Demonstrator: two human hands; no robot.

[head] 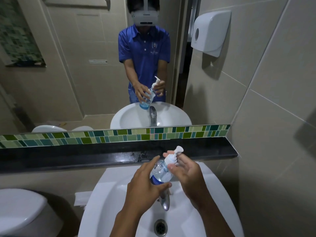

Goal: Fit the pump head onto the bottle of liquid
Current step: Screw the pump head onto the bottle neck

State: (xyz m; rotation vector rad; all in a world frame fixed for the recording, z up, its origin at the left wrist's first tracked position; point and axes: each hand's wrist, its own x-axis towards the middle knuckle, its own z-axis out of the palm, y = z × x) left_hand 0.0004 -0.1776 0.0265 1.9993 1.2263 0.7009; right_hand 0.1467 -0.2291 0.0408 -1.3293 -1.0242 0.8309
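Observation:
Over the sink I hold a clear plastic bottle (161,174) with a blue label, tilted with its neck pointing up and to the right. My left hand (145,182) wraps the bottle's body. A white pump head (172,156) sits on the neck, its nozzle pointing up and to the right. My right hand (185,170) grips the pump's collar with thumb and fingertips. The mirror shows blue liquid low in the bottle.
A white sink (106,202) lies below my hands, with a chrome tap (165,200) and a drain (160,227). A black ledge (85,158) runs along the wall under the mirror (77,74). A toilet (22,212) stands left; a paper dispenser (211,32) hangs up right.

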